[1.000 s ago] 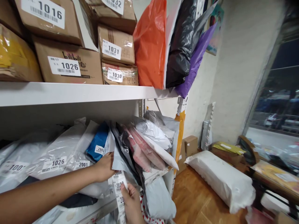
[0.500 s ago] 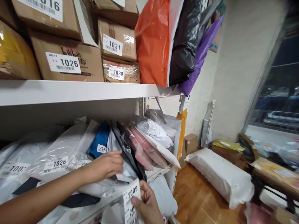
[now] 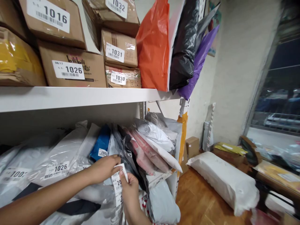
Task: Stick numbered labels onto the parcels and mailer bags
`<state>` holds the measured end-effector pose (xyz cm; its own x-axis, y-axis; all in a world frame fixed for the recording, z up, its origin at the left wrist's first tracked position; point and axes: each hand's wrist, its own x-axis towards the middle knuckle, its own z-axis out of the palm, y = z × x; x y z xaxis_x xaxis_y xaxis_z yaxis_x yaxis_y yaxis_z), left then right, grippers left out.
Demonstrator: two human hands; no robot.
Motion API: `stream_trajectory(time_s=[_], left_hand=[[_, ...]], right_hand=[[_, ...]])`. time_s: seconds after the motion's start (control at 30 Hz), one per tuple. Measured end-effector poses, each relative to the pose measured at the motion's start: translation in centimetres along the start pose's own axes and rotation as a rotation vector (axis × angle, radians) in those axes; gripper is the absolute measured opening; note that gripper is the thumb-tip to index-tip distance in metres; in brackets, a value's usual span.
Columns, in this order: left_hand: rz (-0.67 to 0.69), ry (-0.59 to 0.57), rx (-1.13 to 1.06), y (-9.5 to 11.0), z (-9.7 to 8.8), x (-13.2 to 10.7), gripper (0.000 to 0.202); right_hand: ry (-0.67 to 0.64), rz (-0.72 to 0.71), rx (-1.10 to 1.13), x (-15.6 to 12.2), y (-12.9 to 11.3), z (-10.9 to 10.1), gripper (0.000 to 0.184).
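Label strip = white, narrow, several stickers in a row, blk printed nos. + small barcodes; a "20" is readable mid-strip, other digits partly covered or cut off. It's in front of the lower shelf, btwn the two hands at its upper end, w/ grey bags behind & to the left. R hand: thumb lies on the printed face near the top, fingers bent behind, so thumb & fingers are closed on the strip, no gap seen. L hand: reaches in from the left, back of hand up, fingers together & curled, tips right at the strip's top edge; can't tell if they pinch it or only touch. Blue bag w/ "2003" sticker is just above/behind L hand; black bag is just beyond the fingertips. Strip's long axis runs approx. top to bottom in view, upper end by the fingers, lower end pointing down; top part bends over toward R hand; printed side faces the cam.
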<state>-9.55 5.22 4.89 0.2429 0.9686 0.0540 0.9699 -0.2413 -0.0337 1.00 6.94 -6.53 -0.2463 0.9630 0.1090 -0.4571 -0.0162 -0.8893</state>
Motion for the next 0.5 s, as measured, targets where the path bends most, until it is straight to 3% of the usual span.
stream_trajectory(time_s=[0.17, 0.23, 0.37, 0.43, 0.5], left_hand=[[-0.021, 0.028, 0.351, 1.0, 1.1, 0.2, 0.027], [-0.02, 0.026, 0.393, 1.2, 1.4, 0.3, 0.024], [-0.036, 0.059, 0.396, 1.2, 2.4, 0.4, 0.026], [-0.08, 0.121, 0.396, 1.1, 2.8, 0.4, 0.024], [-0.09, 0.299, 0.388, 1.0, 2.8, 0.3, 0.023]], right_hand=[[-0.065, 0.054, 0.083, -0.4, 0.7, -0.6, 0.058], [-0.089, 0.122, 0.1, -0.9, 1.1, -0.9, 0.059], [-0.004, 0.177, 0.141, -2.4, 2.4, -1.9, 0.059], [0.037, 0.147, 0.073, -3.4, 3.1, -3.0, 0.06], [0.01, 0.133, -0.024, -4.4, 3.5, -4.4, 0.061]])
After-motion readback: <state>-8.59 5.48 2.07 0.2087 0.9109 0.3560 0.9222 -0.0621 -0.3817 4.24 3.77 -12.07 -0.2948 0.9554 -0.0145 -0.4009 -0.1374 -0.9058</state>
